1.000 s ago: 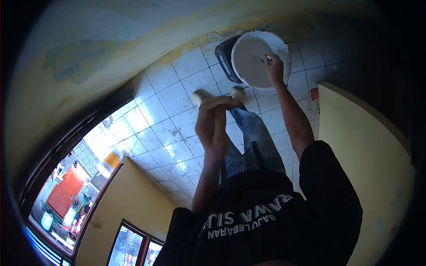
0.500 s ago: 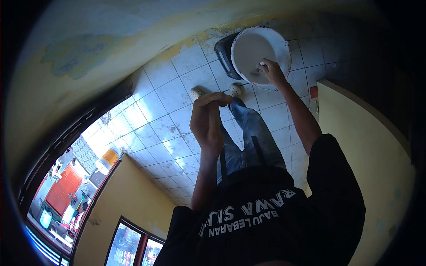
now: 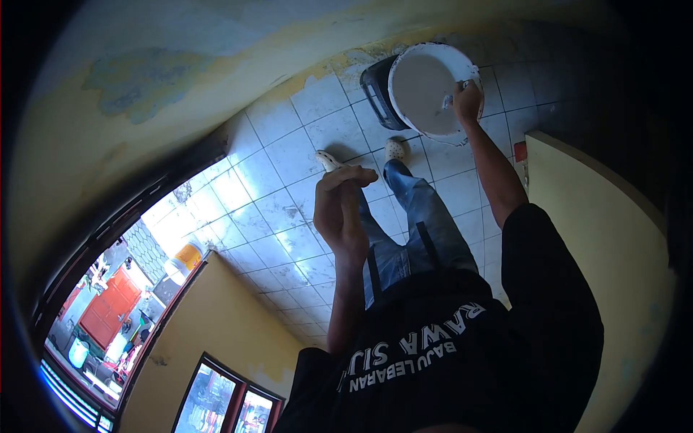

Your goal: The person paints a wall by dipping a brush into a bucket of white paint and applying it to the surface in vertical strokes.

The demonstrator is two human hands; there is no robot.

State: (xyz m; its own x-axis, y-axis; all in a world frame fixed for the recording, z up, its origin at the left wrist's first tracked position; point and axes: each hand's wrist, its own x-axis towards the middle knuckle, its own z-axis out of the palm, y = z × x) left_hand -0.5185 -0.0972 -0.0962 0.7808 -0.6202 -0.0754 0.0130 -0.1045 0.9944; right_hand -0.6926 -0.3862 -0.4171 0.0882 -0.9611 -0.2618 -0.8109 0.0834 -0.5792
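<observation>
My right hand [image 3: 468,101] is closed at the right inner side of a white bucket [image 3: 473,70], around a small whitish-grey object too small to make out. Greyish-white material [image 3: 426,90] fills the lower part of the bucket, and smears mark its rim. Raised in front of my legs, my left hand [image 3: 339,209] has its fingers bent over and pressed together with the thumb, with nothing visible in it.
A black container [image 3: 379,94] stands against the bucket's left side. Below it are my light shoes [image 3: 395,149] on stained floor tiles [image 3: 278,206]. A yellowish wall edge [image 3: 577,180] rises at the right. A doorway at the left shows a red door [image 3: 108,307].
The view has shifted, so bucket and body appear farther right. My right hand has moved up and right towards the bucket's rim. My left foot has shifted its angle; my left hand keeps its pose.
</observation>
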